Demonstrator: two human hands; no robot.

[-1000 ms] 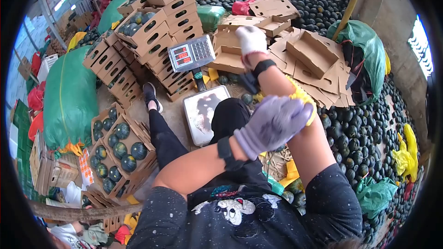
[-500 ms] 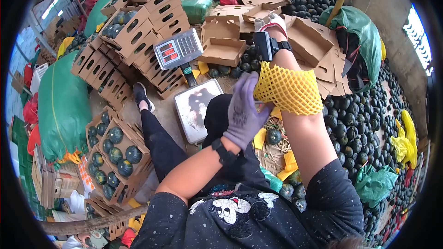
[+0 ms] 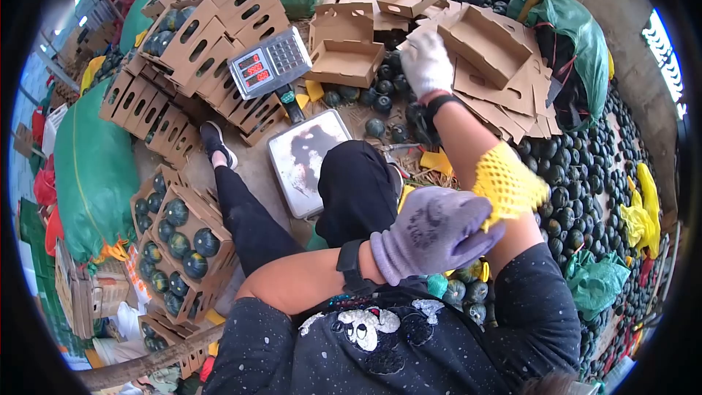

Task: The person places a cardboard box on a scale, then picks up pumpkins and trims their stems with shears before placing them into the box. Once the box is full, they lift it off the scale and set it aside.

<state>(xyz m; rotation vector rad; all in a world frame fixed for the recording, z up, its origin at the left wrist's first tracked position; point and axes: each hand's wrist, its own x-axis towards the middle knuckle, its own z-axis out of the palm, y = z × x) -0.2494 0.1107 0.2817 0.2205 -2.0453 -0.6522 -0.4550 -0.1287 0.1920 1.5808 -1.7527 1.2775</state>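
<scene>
My left hand (image 3: 442, 230), in a purple-grey knit glove, is closed on the edge of a yellow foam net sleeve (image 3: 508, 179). That stretchy netting sits around my right forearm, near the elbow, and is partly blurred. My right hand (image 3: 426, 66), in a white glove, is held out ahead with its fingers curled; nothing shows in it. Beyond it lie an open cardboard tray (image 3: 486, 47) and flattened cardboard. Dark green squashes (image 3: 382, 104) lie on the floor below the right hand.
A scale (image 3: 311, 161) with a lit display (image 3: 269, 64) stands before my legs. Stacked cardboard boxes (image 3: 238, 14) rise behind it. Boxes of squashes (image 3: 194, 263) and a large green sack (image 3: 91, 175) are at left. A squash heap (image 3: 570, 190) spreads along the right.
My left hand has moved right and toward my body, drawing the foam net sleeve up my right forearm toward the elbow. The right forearm has turned, and the white glove shows more fully.
</scene>
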